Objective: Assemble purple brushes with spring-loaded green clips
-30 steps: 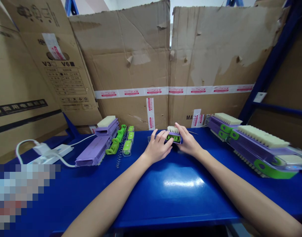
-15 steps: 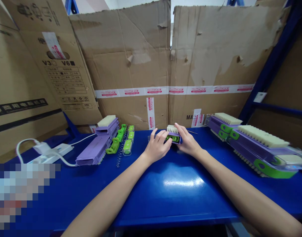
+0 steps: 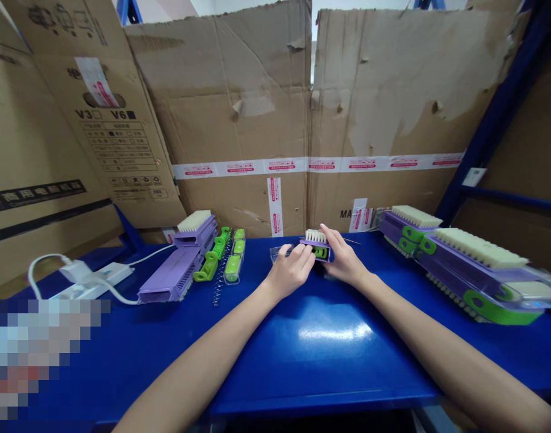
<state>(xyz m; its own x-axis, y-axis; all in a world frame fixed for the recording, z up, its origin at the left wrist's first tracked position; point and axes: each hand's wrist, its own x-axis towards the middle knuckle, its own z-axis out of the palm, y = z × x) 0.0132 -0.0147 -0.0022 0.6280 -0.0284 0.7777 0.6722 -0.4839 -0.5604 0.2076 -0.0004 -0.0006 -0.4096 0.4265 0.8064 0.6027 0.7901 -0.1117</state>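
Note:
At the back middle of the blue table, a purple brush (image 3: pixel 321 245) with pale bristles is turned with one end toward me. A green insert (image 3: pixel 321 252) shows inside that end. My right hand (image 3: pixel 345 258) wraps the brush's right side, thumb and fingers gripping its body. From the left, my left hand (image 3: pixel 291 272) presses its closed fingers against the green insert and the near end of the brush; its fingertips are partly hidden. Behind the left hand, a clear plastic cover (image 3: pixel 275 252) lies on the table, half covered by the fingers.
Two purple housings (image 3: pixel 178 270), green handle parts (image 3: pixel 207 267), long springs (image 3: pixel 219 276) and clear-cased green pieces (image 3: pixel 233 267) lie at left. A white power strip (image 3: pixel 95 282) with cables is further left. Larger purple brushes (image 3: pixel 473 264) stand at right. Cardboard (image 3: pixel 239 120) walls the back.
The left hand's fingers have drawn together and lie flatter across the brush's end, covering more of the green insert. More of the clear cover shows. The right hand keeps its hold.

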